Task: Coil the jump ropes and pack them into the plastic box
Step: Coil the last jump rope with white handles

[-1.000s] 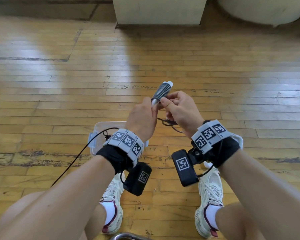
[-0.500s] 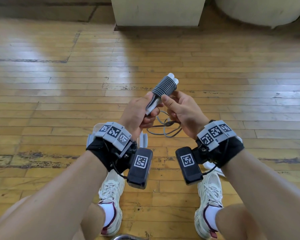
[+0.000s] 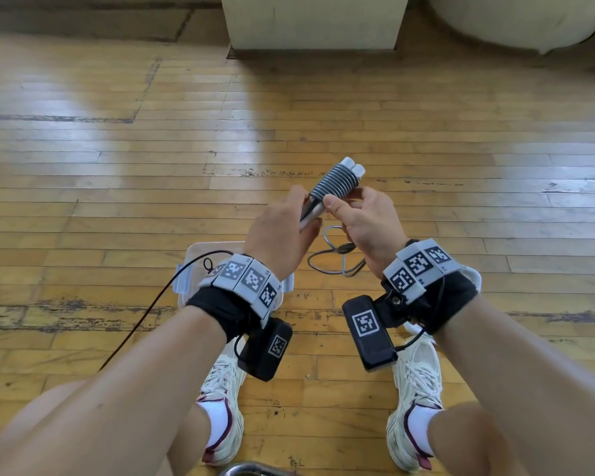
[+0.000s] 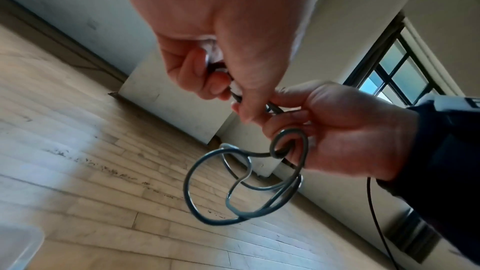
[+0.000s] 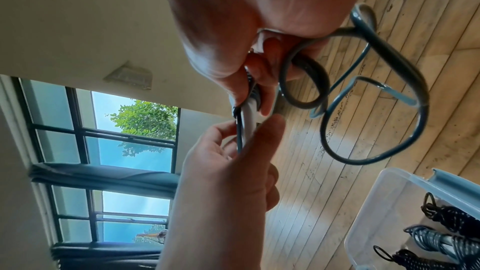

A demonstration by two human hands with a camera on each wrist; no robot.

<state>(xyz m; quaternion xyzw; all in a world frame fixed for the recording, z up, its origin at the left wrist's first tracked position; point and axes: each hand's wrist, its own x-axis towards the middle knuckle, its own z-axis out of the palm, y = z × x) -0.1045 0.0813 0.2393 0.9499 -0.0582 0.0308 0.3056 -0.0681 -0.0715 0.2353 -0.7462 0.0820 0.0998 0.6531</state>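
Observation:
A jump rope [image 3: 335,182] has two white handles side by side with grey cord wound tightly round them. My left hand [image 3: 303,218] grips the handles' lower end. My right hand [image 3: 340,204] pinches the wound part, thumb on top. A few loose cord loops [image 3: 337,259] hang under the right hand; one loop [image 4: 288,145] is hooked round a right finger. The right wrist view shows a handle [image 5: 248,122] between both hands. The clear plastic box [image 3: 200,255] stands on the floor below my left wrist and holds coiled dark ropes [image 5: 446,239].
I sit over a worn wooden floor [image 3: 117,187], my two white shoes [image 3: 220,400] just behind the box. A cream block [image 3: 313,22] and a rounded cream object [image 3: 522,18] stand at the back. A thin black cable [image 3: 158,304] runs from my left wrist.
The bundle has turned in my hands so both handle tips show. Loose cord loops that were bunched by the right hand now hang open beneath it.

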